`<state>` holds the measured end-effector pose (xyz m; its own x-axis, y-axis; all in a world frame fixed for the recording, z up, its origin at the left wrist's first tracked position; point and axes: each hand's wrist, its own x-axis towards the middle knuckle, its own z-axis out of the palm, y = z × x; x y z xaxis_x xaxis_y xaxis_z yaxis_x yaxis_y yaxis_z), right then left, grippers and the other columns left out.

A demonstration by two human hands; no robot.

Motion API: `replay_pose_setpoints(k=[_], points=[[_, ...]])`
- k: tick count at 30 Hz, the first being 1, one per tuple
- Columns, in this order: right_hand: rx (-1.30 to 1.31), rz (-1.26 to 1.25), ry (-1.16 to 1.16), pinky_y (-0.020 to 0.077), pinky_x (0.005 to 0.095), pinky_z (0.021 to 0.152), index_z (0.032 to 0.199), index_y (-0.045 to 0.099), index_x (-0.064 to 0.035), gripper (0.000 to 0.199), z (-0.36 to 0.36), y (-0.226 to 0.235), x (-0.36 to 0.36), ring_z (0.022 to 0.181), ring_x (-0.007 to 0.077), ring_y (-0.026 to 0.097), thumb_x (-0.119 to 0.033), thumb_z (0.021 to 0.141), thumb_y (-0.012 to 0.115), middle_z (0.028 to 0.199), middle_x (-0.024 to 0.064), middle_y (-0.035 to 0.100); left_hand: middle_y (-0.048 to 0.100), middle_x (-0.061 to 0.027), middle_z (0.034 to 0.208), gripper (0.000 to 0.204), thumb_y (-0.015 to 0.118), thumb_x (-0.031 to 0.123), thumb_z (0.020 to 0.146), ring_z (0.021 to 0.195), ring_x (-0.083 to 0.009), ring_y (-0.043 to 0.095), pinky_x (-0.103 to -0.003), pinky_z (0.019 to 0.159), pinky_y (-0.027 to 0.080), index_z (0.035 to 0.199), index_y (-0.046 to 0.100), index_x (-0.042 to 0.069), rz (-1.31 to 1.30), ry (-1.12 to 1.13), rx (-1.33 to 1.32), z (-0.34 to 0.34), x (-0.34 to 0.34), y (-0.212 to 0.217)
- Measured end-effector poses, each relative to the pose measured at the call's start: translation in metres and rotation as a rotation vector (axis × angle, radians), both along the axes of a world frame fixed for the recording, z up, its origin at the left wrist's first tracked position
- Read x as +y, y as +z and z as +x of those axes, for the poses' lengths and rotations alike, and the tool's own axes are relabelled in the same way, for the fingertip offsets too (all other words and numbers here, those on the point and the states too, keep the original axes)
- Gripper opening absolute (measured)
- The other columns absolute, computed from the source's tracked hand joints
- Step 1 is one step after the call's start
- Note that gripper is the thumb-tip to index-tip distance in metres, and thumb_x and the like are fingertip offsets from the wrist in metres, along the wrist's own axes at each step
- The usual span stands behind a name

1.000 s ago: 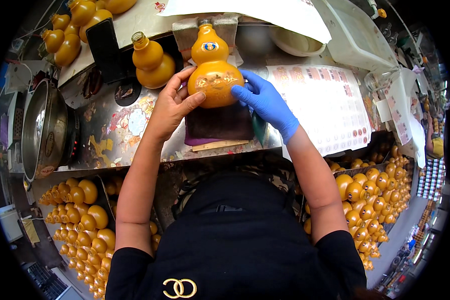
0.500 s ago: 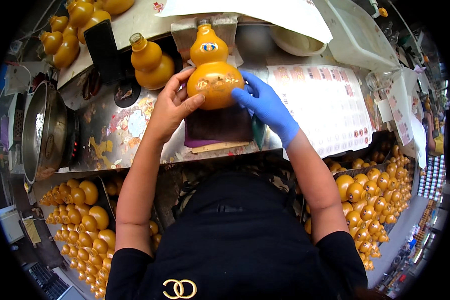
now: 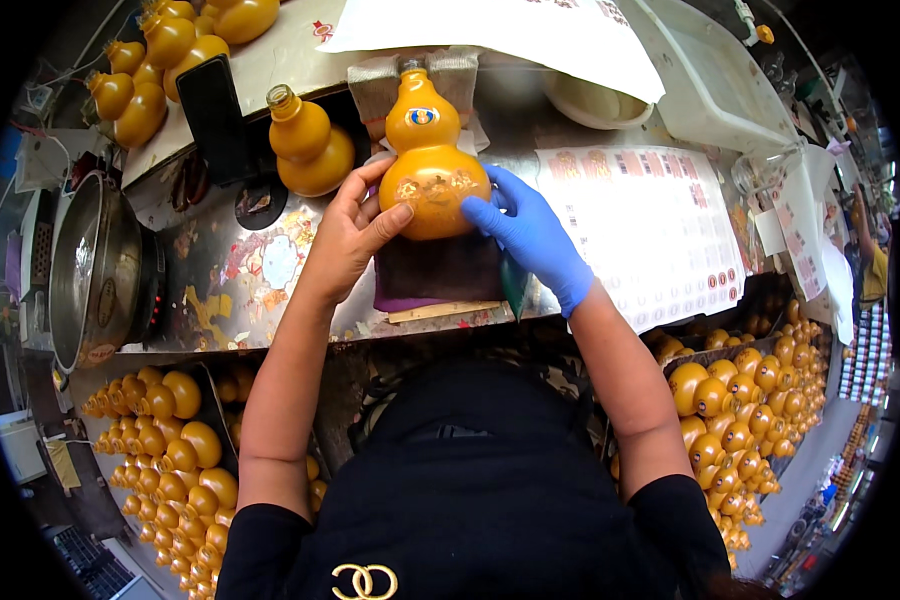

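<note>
Between my two hands lies an orange-yellow gourd-shaped bottle (image 3: 433, 190), its neck pointing away from me. A small blue oval label marks its upper bulb, and a faint gold-brown picture shows on the lower bulb. My bare left hand (image 3: 358, 225) holds the lower bulb from the left, thumb on its front. On the opposite side my right hand (image 3: 535, 235), in a blue glove, grips the same bulb with the thumb pressed on it. A dark pad (image 3: 440, 268) is under the bottle's near end. Greyish cloth (image 3: 372, 92) is behind its neck.
Another gourd bottle (image 3: 310, 150) stands left, near a black phone (image 3: 213, 120). A metal pan (image 3: 95, 275) sits far left. Printed label sheets (image 3: 650, 230) lie right, below a white bowl (image 3: 598, 105) and a plastic tub (image 3: 715, 80). Crates of gourd bottles (image 3: 740, 400) flank me below the bench.
The whole scene sits slightly lower in the picture, as the head view has shifted. Both hands keep their hold on the bottle, which has hardly moved on the bench.
</note>
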<state>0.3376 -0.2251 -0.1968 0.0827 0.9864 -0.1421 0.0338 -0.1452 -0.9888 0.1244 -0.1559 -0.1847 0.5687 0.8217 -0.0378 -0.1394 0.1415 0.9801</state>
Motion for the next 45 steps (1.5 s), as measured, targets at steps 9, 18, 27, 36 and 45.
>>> replay_pose_setpoints(k=[9,18,27,36,45], points=[[-0.041,-0.009,-0.017,0.0384,0.0189,0.061,0.131,0.052,-0.0016,0.064,0.001,-0.002,0.004,0.064,0.0031,0.043,-0.041,0.084,0.071,0.07,-0.0048,0.05,0.054,-0.0128,0.128,0.068,0.074,0.024,0.085,0.119,-0.0187,0.053,-0.031,0.101,0.041,0.137,0.037,0.001,0.004,0.022,-0.002,0.004,0.0,-0.004],[0.059,-0.069,0.003,0.0386,0.0185,0.06,0.127,0.054,-0.0006,0.062,0.001,0.009,0.003,0.063,0.0026,0.044,-0.041,0.083,0.073,0.069,-0.0055,0.051,0.054,-0.0122,0.128,0.065,0.072,0.024,0.087,0.119,-0.0183,0.053,-0.03,0.101,0.041,0.137,0.036,0.002,0.01,-0.004,0.006,0.0,0.002,-0.007],[0.956,-0.176,-0.461,0.0427,0.0239,0.063,0.112,0.06,-0.002,0.042,0.013,-0.007,-0.029,0.069,0.0109,0.05,-0.04,0.095,0.057,0.086,0.0019,0.055,0.047,-0.0119,0.135,0.069,0.059,0.041,0.094,0.129,-0.019,0.042,-0.031,0.108,0.031,0.143,0.031,0.002,0.056,-0.023,0.029,-0.004,0.008,-0.011],[-0.269,0.313,-0.194,0.0534,0.0333,0.072,0.118,0.048,-0.0054,0.034,-0.051,0.033,-0.046,0.088,0.0194,0.066,-0.016,0.09,0.063,0.1,0.0126,0.065,0.024,-0.0189,0.153,0.085,0.044,0.059,0.094,0.141,-0.0267,0.027,-0.034,0.114,0.022,0.15,0.016,0.002,0.281,0.025,0.225,0.011,-0.006,-0.009],[-0.139,0.278,-0.291,0.0497,0.0302,0.079,0.115,0.048,-0.0011,0.035,-0.028,0.004,-0.046,0.09,0.0166,0.061,-0.017,0.089,0.065,0.099,0.0126,0.063,0.026,-0.0173,0.151,0.087,0.043,0.06,0.094,0.141,-0.0254,0.026,-0.034,0.114,0.02,0.151,0.013,0.001,0.224,-0.037,0.245,0.01,-0.007,-0.001]])
